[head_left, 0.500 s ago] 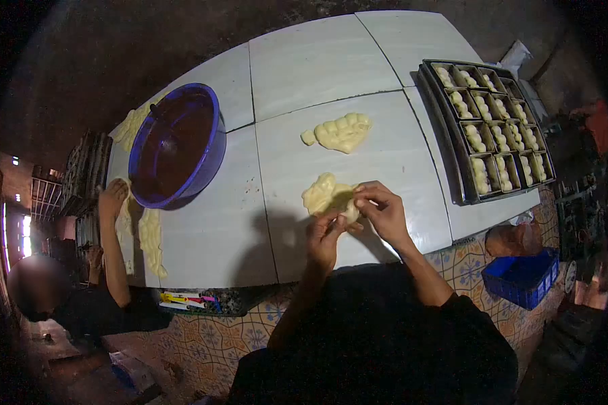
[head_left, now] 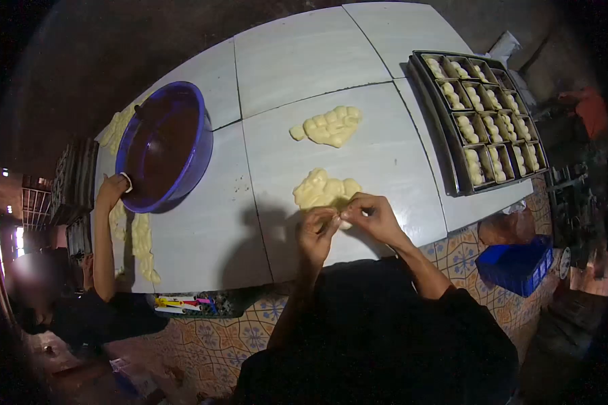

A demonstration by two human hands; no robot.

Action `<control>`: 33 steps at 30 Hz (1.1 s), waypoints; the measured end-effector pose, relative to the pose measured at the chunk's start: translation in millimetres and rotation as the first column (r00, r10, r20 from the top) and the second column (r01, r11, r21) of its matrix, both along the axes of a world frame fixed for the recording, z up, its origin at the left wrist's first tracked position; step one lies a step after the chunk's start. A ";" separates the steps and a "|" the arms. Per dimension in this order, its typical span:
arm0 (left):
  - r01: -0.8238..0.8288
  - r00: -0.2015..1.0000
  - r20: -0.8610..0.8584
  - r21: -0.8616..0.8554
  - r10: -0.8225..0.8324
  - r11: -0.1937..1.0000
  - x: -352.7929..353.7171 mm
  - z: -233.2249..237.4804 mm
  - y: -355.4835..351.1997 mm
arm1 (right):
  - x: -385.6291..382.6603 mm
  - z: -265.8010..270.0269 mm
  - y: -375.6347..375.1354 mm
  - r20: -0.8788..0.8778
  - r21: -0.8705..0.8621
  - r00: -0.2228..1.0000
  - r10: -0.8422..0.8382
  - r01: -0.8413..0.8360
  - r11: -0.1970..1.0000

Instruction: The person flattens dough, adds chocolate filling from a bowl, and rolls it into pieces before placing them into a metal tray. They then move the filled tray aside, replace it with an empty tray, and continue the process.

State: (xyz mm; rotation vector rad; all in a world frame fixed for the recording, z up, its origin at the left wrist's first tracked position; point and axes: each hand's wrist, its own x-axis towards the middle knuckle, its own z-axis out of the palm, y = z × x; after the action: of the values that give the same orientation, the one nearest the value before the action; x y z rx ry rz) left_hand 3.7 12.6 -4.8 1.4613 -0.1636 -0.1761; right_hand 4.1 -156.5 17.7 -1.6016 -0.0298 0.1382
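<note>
Pale dough pieces lie in a cluster on the white tabletop, just beyond my hands. My left hand and my right hand meet at the near edge of this cluster, with fingertips pinched together. A bit of pale dough shows under the right fingertips; what lies between the left fingertips is too small to make out. Farther up the table is a second cluster of dough pieces, touched by neither hand.
At right sits a tray of tins holding dough pieces. A purple basin stands at left, where a co-worker's hand holds something white at its rim. More dough strips lie nearby. A blue crate is at lower right.
My fingertips have come closer together, and the dough between them is now mostly hidden. The co-worker's hand has lifted from the table to the basin's rim. The view has shifted slightly.
</note>
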 end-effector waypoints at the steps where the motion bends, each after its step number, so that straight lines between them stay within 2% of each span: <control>1: -0.030 0.999 -0.031 -0.083 0.028 0.996 -1.7 6.1 -4.5 | -0.8 5.3 -1.6 -0.057 -0.006 0.998 0.029 -0.030 1.000; 2: -0.063 0.996 -0.069 -0.159 0.053 0.985 -3.6 7.8 -7.3 | -3.1 8.9 -1.0 -0.118 -0.006 0.991 0.057 -0.058 0.998; 3: -0.054 0.998 -0.018 -0.158 0.052 0.986 -1.3 2.2 -9.4 | -5.2 10.9 7.5 -0.060 0.123 0.997 -0.044 0.052 0.991; 4: 0.003 0.999 -0.041 -0.165 -0.010 0.986 -0.8 0.0 -5.9 | -3.0 2.3 0.6 -0.016 -0.018 1.000 0.020 -0.020 1.000; 5: 0.045 0.999 -0.004 -0.207 -0.046 0.977 -0.4 -1.0 -5.8 | 0.2 -3.7 -6.9 -0.245 0.085 0.959 0.143 -0.126 0.988; 6: 0.087 0.996 0.036 -0.247 -0.081 0.965 0.7 1.3 -6.4 | 2.2 -6.2 -12.8 -0.444 0.210 0.852 0.277 -0.201 0.957; 7: 0.063 0.997 0.067 -0.240 -0.048 0.969 0.3 5.6 -7.0 | 0.6 3.2 -17.3 -0.483 0.251 0.803 0.349 -0.254 0.934; 9: 0.020 0.992 0.128 -0.233 0.010 0.972 -0.2 14.4 -11.0 | 7.4 -7.4 -28.7 -0.115 -0.077 0.972 0.203 -0.213 0.974; 10: -0.043 0.991 0.120 -0.150 0.061 0.988 4.0 8.2 -8.9 | 12.1 -9.5 -34.3 0.092 -0.232 0.983 0.160 -0.135 0.963; 11: -0.103 0.987 0.117 -0.064 0.110 0.993 11.5 -2.3 -1.6 | 19.0 -9.7 -40.9 0.084 -0.205 0.996 0.007 0.010 0.979; 12: -0.164 0.980 0.118 0.020 0.161 0.986 17.5 -8.7 3.1 | 28.9 -19.4 -52.7 0.057 -0.250 0.996 -0.065 0.077 0.965; 13: -0.229 0.971 -0.080 -0.065 0.223 0.971 21.2 15.6 2.9 | 37.9 -35.8 -69.6 -0.091 -0.231 0.995 -0.043 0.021 0.973; 15: -0.276 0.961 -0.056 -0.085 0.272 0.957 27.6 7.3 13.1 | 54.7 -51.6 -91.7 -0.045 -0.234 0.999 0.004 -0.015 0.972; 17: -0.373 0.925 -0.102 -0.058 0.366 0.926 33.3 0.4 21.4 | 70.5 -55.9 -98.8 0.080 -0.223 0.996 -0.040 0.057 0.973; 18: -0.349 0.937 -0.014 -0.016 0.348 0.937 35.2 -6.6 26.8 | 79.0 -51.7 -99.3 0.142 -0.217 0.988 -0.062 0.092 0.972; 20: -0.319 0.938 0.171 0.083 0.302 0.944 41.5 -23.3 38.9 | 115.6 -39.8 -79.8 0.162 -0.387 0.985 -0.061 0.120 0.914; 21: -0.362 0.932 0.009 -0.023 0.363 0.932 45.4 -17.3 35.2 | 134.7 -7.9 -53.2 0.008 -0.397 1.000 0.024 -0.019 0.917; 22: -0.380 0.924 -0.056 -0.036 0.378 0.924 48.4 -15.2 31.2 | 157.7 -18.6 -40.9 0.096 -0.449 0.983 0.159 -0.100 0.888; 24: -0.416 0.896 -0.192 -0.055 0.400 0.908 51.7 -6.8 25.3 | 200.2 -18.3 -2.1 0.407 -0.724 0.814 0.414 0.011 0.689; 26: -0.377 0.918 -0.131 -0.003 0.373 0.926 55.8 3.6 29.6 | 222.5 -16.7 34.9 0.431 -0.846 0.768 0.474 0.162 0.508; 27: -0.351 0.932 -0.087 0.022 0.351 0.936 56.9 2.6 35.5 | 238.0 -36.4 38.8 0.385 -0.907 0.699 0.602 0.166 0.387; 28: -0.328 0.943 -0.044 0.046 0.330 0.944 58.3 1.6 40.8 | 245.0 -49.6 45.5 0.316 -0.916 0.723 0.615 0.063 0.396; 30: -0.394 0.918 -0.055 -0.010 0.393 0.919 57.1 -6.7 52.6 | 251.9 -66.1 61.0 0.165 -0.904 0.743 0.648 -0.150 0.402; 31: -0.438 0.898 -0.075 -0.052 0.434 0.898 54.9 -20.5 58.9 | 236.0 -35.0 66.4 0.200 -0.789 0.739 0.643 -0.268 0.553; 32: -0.480 0.876 -0.098 -0.095 0.472 0.872 55.4 -20.5 62.4 | 218.2 -10.1 75.3 0.156 -0.706 0.799 0.581 -0.322 0.631; 33: -0.498 0.854 -0.163 0.014 0.494 0.867 52.2 -18.2 65.4 | 201.1 -1.1 81.5 0.177 -0.532 0.834 0.523 -0.366 0.764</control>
State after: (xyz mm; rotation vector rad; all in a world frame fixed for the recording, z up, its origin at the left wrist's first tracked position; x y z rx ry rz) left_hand 55.9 78.0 -23.0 1.4069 0.3464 0.1315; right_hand 205.2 -75.0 16.6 -2.0814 -0.6930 0.2788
